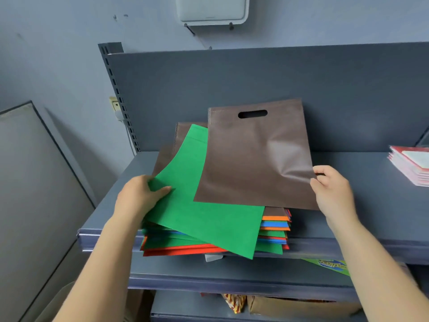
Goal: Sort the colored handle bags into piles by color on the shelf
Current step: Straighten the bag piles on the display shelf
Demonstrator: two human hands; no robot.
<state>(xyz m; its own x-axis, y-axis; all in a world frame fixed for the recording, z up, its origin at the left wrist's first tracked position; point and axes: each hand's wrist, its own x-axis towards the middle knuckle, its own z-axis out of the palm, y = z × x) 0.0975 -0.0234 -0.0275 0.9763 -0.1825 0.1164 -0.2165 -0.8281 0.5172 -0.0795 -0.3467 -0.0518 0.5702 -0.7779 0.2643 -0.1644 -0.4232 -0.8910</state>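
Right hand (332, 189) pinching flat brown non-woven handle bag (255, 156) at frame centre; left hand (141, 196) gripping green non-woven bag (204, 212) atop mixed-colour stack (274, 228) on grey shelf (371, 217).

Only 1 spot of lettering in view: on a green and blue printed label (330, 266) lying on the lower shelf (232, 273), yellow letters inside a blue oval, too blurred and tilted to read with any certainty. Nothing legible on the brown bag (253, 159), the green bag (204, 205), the stack of colored bags (274, 231), the red and white stack of booklets (413, 166) or the white wall device (212, 9).
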